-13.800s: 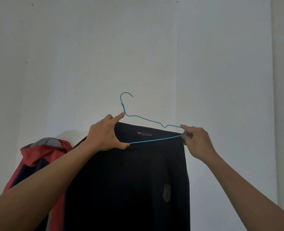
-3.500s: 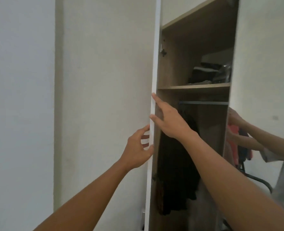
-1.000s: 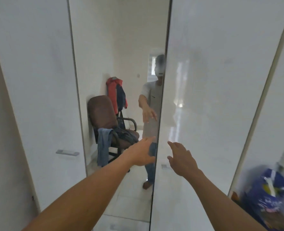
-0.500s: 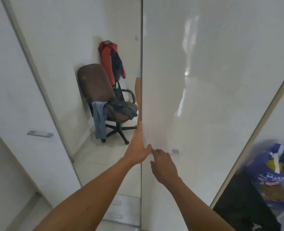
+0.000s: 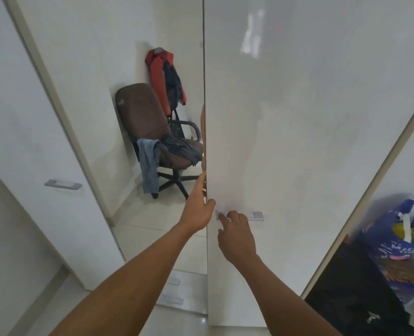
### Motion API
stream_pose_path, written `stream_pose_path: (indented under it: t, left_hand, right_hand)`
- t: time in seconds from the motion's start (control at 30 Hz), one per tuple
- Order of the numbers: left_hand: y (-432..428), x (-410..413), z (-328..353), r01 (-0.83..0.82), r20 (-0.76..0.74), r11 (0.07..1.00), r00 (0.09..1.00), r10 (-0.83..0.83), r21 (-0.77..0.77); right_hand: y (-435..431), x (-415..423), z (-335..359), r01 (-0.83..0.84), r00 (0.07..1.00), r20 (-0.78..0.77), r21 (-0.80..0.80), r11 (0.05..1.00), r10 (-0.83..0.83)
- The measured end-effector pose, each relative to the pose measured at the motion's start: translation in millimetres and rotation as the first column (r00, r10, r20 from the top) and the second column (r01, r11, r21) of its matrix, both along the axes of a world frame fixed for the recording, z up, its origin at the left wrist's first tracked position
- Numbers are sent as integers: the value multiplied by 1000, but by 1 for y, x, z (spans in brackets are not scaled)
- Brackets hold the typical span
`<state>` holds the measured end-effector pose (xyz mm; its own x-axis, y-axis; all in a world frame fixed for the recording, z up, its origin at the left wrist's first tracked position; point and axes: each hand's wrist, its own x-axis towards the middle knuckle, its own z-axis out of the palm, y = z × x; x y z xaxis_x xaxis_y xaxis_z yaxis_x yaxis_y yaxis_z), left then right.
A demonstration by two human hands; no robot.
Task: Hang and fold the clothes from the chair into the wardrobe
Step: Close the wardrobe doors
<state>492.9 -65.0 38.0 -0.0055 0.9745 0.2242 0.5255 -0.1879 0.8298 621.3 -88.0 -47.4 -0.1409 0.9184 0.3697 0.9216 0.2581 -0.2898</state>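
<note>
My left hand (image 5: 197,209) clasps the left edge of the glossy white wardrobe door (image 5: 310,117), thumb on the front, fingers behind the edge. My right hand (image 5: 236,236) has its fingers curled on the left end of the door's silver handle (image 5: 255,216). The mirrored door (image 5: 138,57) to the left reflects a brown office chair (image 5: 140,117) with a blue garment (image 5: 149,166) over its arm and a dark striped garment (image 5: 181,149) on its seat. A red and navy jacket (image 5: 161,71) hangs behind the chair.
Another white door with a silver handle (image 5: 62,184) stands at the left. At the lower right an open gap shows dark clothing (image 5: 358,299) and a blue printed bag (image 5: 400,246). Drawer fronts (image 5: 174,287) sit low under the mirror.
My view has tilted down along the doors. My right hand moved from the bare door face onto the handle; my left hand stays at the door's edge.
</note>
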Motion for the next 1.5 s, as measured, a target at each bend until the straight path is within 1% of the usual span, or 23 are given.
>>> stream_pose_path:
  t: [0.1,0.17,0.3,0.43,0.53,0.63,0.7,0.77,0.87,0.93,1.03,1.1,1.17,1.27,1.37,1.5]
  left_hand:
    - [-29,1,-5,3,33,1000,999,-3,-4]
    - [-52,1,-5,15,38,1000,999,-14,-7]
    - [-113,2,-5,101,52,995,993,-102,7]
    - [-175,11,-11,263,105,961,957,-271,82]
    - [-219,29,-11,378,123,916,911,-393,133]
    - [-255,51,-8,492,84,855,857,-509,165]
    - [-271,69,-6,562,31,814,820,-572,145]
    - [-284,91,-5,618,-13,777,784,-621,121]
    - [-298,134,-11,698,-28,711,715,-699,81]
    - [-304,164,-14,737,-51,675,676,-736,21]
    - [-315,209,-12,775,-96,631,626,-774,-38]
    - [-322,238,-10,799,-131,597,585,-800,-79]
    - [-325,265,-9,804,-184,587,565,-804,-96]
    - [-323,304,-12,810,-243,581,549,-800,-82]
    - [-325,338,-12,778,-285,620,576,-767,-97]
    - [-331,370,-13,754,-284,649,604,-745,-102]
  right_hand:
    - [-28,5,0,-19,998,-55,-3,1000,18]
    - [-51,10,0,-14,992,-123,-22,1000,11]
    - [-111,23,-3,-23,965,-263,-39,999,12]
    - [-177,35,14,-38,848,-530,-40,998,11]
    - [-221,49,34,12,790,-614,-3,1000,-12]
    - [-266,68,59,77,735,-678,72,994,-8]
    - [-297,82,75,141,737,-676,137,981,-12]
    - [-322,99,86,209,783,-621,196,958,-43]
    - [-347,136,90,272,842,-528,243,931,-108]
    - [-358,167,85,314,839,-522,226,922,-157]
    - [-370,213,82,383,797,-552,150,912,-244]
    - [-377,244,83,399,793,-547,131,907,-269]
    - [-382,273,87,390,799,-540,133,911,-264]
    - [-386,311,90,390,782,-563,105,915,-268]
    - [-383,346,88,371,786,-566,108,922,-250]
    - [-381,382,87,303,786,-589,104,947,-187]
